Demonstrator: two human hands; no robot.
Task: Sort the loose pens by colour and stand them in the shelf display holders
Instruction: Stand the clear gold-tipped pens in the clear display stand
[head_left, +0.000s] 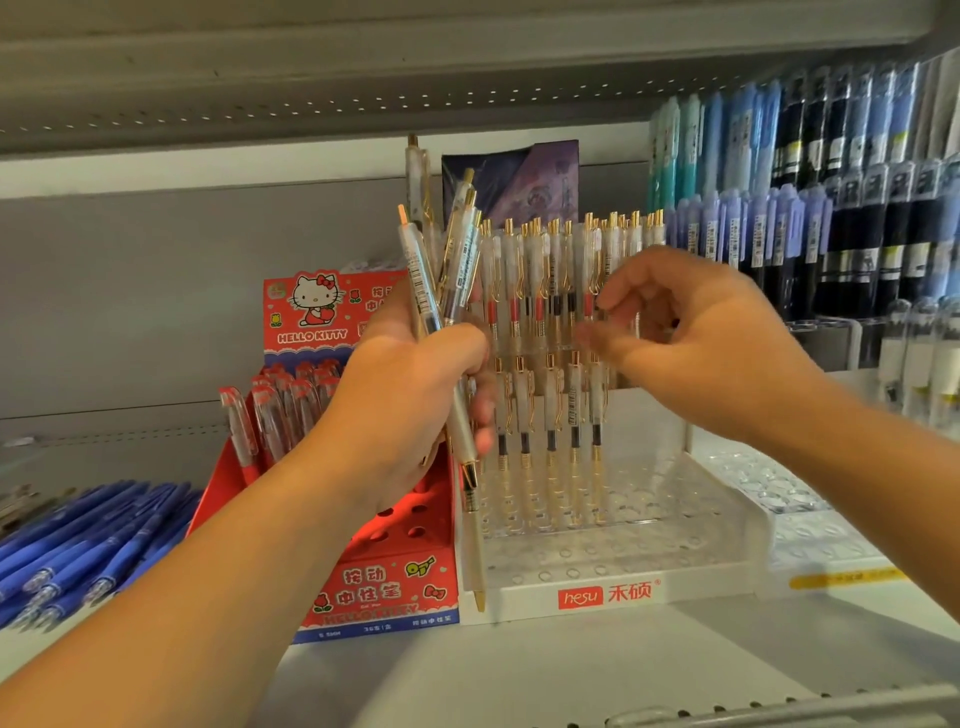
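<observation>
Red Hello Kitty display box (332, 312) sits on the shelf (571, 670), with red-capped pens (291, 405) standing in its back rows. Left of the box: blue pens (88, 540) lying flat in a pile. Up-right of the box: purple backing card (519, 182). Far right: racks of blue and dark pens (857, 218). Low right: yellow label strip (841, 577). Above the box: perforated upper shelf (311, 98).

A stationery shop. Grey metal shelving (311, 93) with a perforated underside runs above the fingers (623, 299) of the right hand (696, 332). Behind them stands a clear branded display holder (727, 590) of matching pens (551, 410); left, a red Hello Kitty retail box (374, 587); right, rows of labelled blue and black pens (857, 234); lower right, a yellow shelf-edge label (841, 577).
</observation>
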